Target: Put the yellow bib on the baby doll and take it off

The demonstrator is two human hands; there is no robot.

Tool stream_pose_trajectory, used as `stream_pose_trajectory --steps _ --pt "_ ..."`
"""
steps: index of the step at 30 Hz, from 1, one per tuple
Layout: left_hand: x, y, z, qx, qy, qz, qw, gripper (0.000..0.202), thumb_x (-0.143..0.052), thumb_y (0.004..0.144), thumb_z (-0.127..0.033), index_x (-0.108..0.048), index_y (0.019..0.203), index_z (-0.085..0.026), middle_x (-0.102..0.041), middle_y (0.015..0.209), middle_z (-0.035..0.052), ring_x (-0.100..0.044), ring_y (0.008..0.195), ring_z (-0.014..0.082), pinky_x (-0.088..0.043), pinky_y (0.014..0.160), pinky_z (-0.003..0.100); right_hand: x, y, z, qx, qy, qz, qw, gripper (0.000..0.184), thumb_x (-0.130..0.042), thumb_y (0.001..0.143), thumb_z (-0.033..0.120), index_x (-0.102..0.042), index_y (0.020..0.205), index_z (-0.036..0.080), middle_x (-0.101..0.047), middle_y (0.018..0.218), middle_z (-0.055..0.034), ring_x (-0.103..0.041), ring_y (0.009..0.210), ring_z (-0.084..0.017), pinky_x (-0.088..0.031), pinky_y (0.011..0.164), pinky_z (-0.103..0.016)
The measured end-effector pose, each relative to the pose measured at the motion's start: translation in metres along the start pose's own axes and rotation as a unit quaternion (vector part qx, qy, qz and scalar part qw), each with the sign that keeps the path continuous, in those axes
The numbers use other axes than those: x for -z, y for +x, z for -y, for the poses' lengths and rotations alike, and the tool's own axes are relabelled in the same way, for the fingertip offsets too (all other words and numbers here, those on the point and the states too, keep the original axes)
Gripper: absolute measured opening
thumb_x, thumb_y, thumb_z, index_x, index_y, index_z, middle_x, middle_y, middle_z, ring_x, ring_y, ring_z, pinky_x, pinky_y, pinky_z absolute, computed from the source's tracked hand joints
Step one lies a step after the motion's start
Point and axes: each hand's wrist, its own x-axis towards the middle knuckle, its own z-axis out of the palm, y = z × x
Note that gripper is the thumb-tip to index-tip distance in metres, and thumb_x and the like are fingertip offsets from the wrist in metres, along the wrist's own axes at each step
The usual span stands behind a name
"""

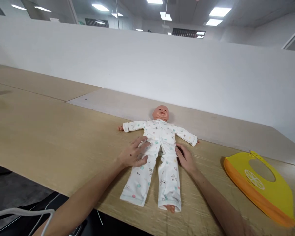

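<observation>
A white wall (137, 62) runs across the back, with glass panes (127, 16) and lit ceiling panels above it. Below it stretches a long wooden surface (64, 131), with a paler strip along its far side. The doll (159, 132) lies face up on this surface, in front of the person, its head toward the wall and its legs toward the near edge. Its arms are spread out to both sides and its legs are apart. It wears a white outfit (140, 183) printed with small coloured figures; toes show at the cuff on the right, while the other foot is hidden. A yellow bib (275, 193) with an orange pocket lies on the surface to the right, well apart from the doll. The left hand (132, 155) is over the doll's hip and upper leg, its fingers spread wide, with no cloth seen pinched between them. The right hand (186, 160) is at the other hip, against the trouser side; its fingers are partly hidden, so whether they grip the cloth cannot be told. A white cable (22, 212) loops at the lower left.
</observation>
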Motion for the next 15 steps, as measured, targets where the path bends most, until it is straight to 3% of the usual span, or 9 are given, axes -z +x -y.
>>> stream_pose_trajectory --steps 4,8,11,15 --pt "0.003 0.004 -0.004 -0.009 0.078 -0.005 0.997 0.027 -0.054 0.081 -0.024 -0.058 0.107 -0.018 -0.065 0.103 0.0140 -0.064 0.091 0.0227 -0.053 0.077 0.036 0.003 -0.003 0.008 0.076 -0.022 -0.040 0.996 0.035 -0.050 0.088 0.043 -0.057 0.113 0.020 -0.052 0.130 -0.0129 -0.051 0.121 -0.025 -0.044 0.099 -0.043" --pt "0.004 0.003 -0.004 0.038 0.107 0.018 0.993 0.012 -0.049 0.086 -0.022 -0.060 0.091 -0.020 -0.067 0.074 0.0049 -0.063 0.066 0.0162 -0.049 0.061 0.027 0.004 -0.008 0.019 0.175 -0.029 -0.044 0.983 0.035 -0.057 0.083 0.035 -0.055 0.115 0.020 -0.044 0.134 -0.0146 -0.044 0.127 -0.027 -0.040 0.103 -0.046" --pt "0.003 0.001 -0.003 0.078 0.097 -0.010 0.992 0.015 -0.045 0.088 -0.023 -0.059 0.085 -0.019 -0.062 0.061 0.0008 -0.058 0.053 0.0130 -0.043 0.053 0.025 0.001 -0.011 0.025 0.177 -0.023 -0.038 0.983 0.033 -0.057 0.082 0.030 -0.053 0.114 0.020 -0.048 0.127 -0.0140 -0.049 0.119 -0.026 -0.046 0.096 -0.043" --pt "0.004 -0.001 -0.001 0.079 0.064 -0.027 0.994 0.013 -0.047 0.086 -0.022 -0.059 0.083 -0.019 -0.062 0.060 0.0003 -0.056 0.052 0.0122 -0.043 0.053 0.025 -0.003 -0.014 0.029 0.169 -0.030 -0.067 0.983 0.021 -0.054 0.086 0.025 -0.055 0.106 0.021 -0.055 0.113 -0.0112 -0.056 0.106 -0.021 -0.050 0.088 -0.036"
